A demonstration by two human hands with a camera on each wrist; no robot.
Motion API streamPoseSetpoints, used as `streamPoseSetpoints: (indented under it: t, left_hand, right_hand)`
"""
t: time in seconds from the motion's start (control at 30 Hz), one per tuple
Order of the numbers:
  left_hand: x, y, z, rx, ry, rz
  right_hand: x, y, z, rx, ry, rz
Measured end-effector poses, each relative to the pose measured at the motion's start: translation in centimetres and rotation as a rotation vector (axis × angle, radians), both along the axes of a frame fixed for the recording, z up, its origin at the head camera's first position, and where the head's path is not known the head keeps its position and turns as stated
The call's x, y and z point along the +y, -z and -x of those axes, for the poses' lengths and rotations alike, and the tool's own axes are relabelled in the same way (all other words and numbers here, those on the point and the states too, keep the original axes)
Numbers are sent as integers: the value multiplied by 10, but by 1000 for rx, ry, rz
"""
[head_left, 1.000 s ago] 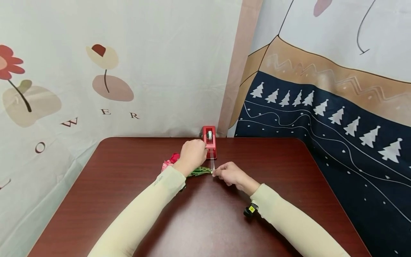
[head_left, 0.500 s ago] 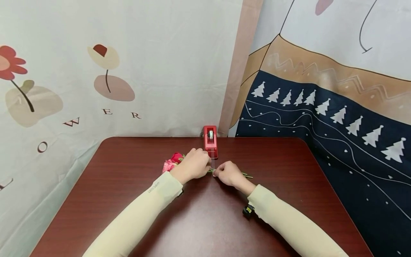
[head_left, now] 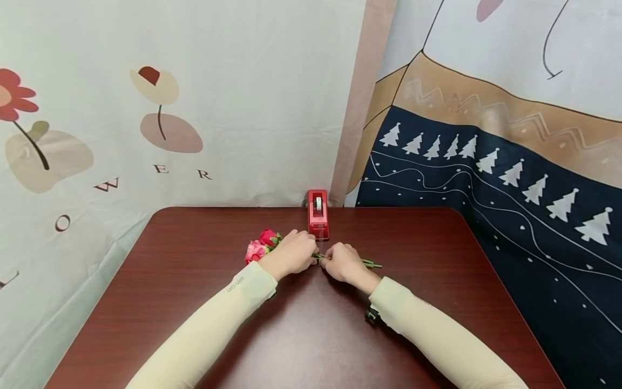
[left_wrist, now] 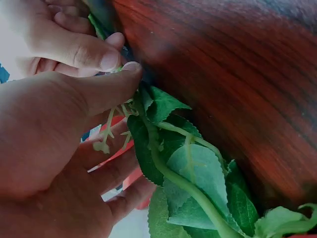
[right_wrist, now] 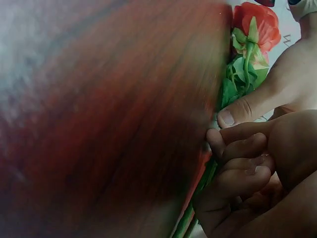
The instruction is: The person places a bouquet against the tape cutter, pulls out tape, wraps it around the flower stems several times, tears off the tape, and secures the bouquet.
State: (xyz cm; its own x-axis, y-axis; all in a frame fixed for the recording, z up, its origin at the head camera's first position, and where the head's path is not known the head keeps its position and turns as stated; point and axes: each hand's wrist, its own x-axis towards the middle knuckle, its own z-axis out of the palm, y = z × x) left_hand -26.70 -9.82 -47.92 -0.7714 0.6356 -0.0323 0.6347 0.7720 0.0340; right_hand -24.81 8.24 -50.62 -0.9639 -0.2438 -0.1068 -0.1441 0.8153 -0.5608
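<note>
Artificial roses, one pink (head_left: 255, 252) and one red (head_left: 268, 237), lie in a bunch left of my left hand (head_left: 293, 253). That hand grips their green stems (left_wrist: 166, 173) between thumb and fingers, the serrated leaves (left_wrist: 198, 166) hanging below it in the left wrist view. Close beside it, my right hand (head_left: 343, 262) has its fingers curled and pinches clear tape at the stems. Stem ends (head_left: 372, 264) stick out past the right hand. Both thumbs nearly meet in the right wrist view, where a rose (right_wrist: 260, 26) shows behind; the fingertips mostly hide the tape.
A red tape dispenser (head_left: 318, 216) stands at the far edge of the brown table (head_left: 408, 232), directly behind the hands. Printed curtains (head_left: 262, 108) hang behind and to the right of the table.
The bunch has shifted right, so its stem ends now show beyond the right hand. My left hand has come down from beside the dispenser to the stems, and the hands have drawn together.
</note>
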Motion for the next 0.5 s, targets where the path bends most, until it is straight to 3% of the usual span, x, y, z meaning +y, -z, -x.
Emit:
streamPoseSetpoints:
  t: [0.5]
  left_hand:
    - [-1,8,4,6,57,-15]
  right_hand:
    - [-3,-6,6,44,-25,-124]
